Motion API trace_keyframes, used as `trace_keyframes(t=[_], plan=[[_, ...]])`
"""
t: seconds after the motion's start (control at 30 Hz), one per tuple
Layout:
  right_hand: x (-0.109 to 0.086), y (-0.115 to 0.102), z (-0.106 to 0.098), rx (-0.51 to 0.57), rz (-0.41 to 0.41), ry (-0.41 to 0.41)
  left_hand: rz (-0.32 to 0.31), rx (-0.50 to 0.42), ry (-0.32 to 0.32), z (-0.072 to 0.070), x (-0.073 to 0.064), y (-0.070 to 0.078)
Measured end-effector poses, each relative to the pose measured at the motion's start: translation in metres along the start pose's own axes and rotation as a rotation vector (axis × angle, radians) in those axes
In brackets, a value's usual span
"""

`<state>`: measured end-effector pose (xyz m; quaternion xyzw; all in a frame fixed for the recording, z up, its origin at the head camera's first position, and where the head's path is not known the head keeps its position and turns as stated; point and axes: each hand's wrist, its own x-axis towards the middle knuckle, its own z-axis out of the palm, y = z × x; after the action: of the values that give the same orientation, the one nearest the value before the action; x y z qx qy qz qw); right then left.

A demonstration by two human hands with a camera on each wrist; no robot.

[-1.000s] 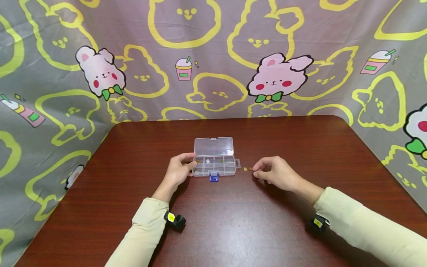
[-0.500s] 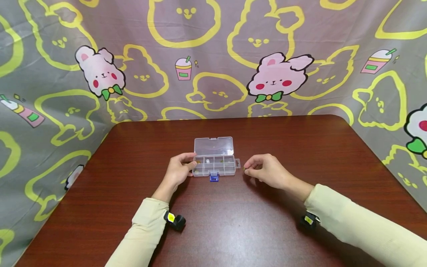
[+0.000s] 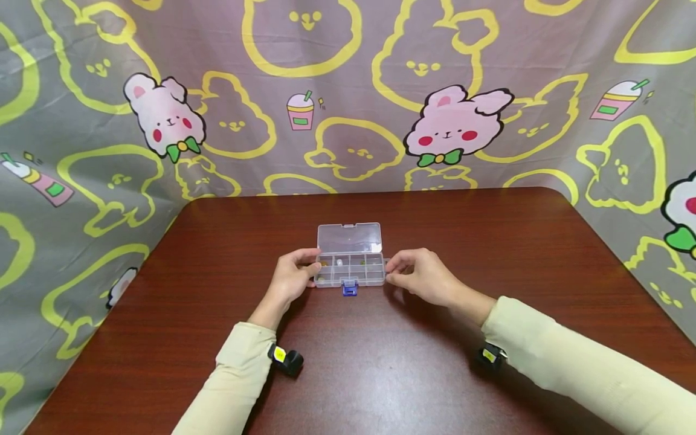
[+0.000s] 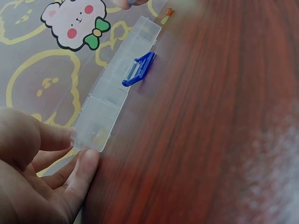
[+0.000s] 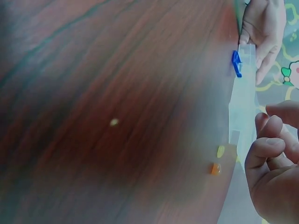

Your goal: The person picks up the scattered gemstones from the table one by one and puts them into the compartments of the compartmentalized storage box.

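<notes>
A clear plastic compartment box (image 3: pixel 375 281) lies on the table with its lid (image 3: pixel 350 238) raised at the back and its blue latch (image 3: pixel 350 289) at the front. Small pieces sit in some compartments, among them a white one (image 3: pixel 339 263) and a greenish one (image 3: pixel 362 263). My left hand (image 3: pixel 290 275) grips the box's left end between thumb and fingers. At the right end, my right hand (image 3: pixel 421 278) has thumb and index curled close together; whether they pinch anything is hidden. Beside that end lie a yellow piece (image 5: pixel 220 151) and an orange bead (image 5: pixel 215 169).
The dark brown wooden table (image 3: pixel 348 374) extends toward me and to both sides. A patterned cloth (image 3: pixel 348 90) hangs behind it. A small pale spot (image 5: pixel 114 122) shows on the tabletop in the right wrist view; its nature is unclear.
My right hand has moved left from the orange bead, past the yellow piece, to the box's right end, covering its hanging tab in the head view. My left hand and the box stay put.
</notes>
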<state>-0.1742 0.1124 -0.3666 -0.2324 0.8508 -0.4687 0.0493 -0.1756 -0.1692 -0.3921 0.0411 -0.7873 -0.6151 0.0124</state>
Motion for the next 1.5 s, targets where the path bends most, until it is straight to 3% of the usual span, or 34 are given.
trace_keyframes(t=[0.97, 1.5], plan=[[0.021, -0.018, 0.022, 0.008, -0.028, -0.015, 0.004, -0.001, -0.001, 0.0, 0.0, 0.001], [0.035, -0.024, 0.031, -0.074, -0.066, -0.003, -0.005, 0.002, 0.005, 0.0, 0.0, 0.001]])
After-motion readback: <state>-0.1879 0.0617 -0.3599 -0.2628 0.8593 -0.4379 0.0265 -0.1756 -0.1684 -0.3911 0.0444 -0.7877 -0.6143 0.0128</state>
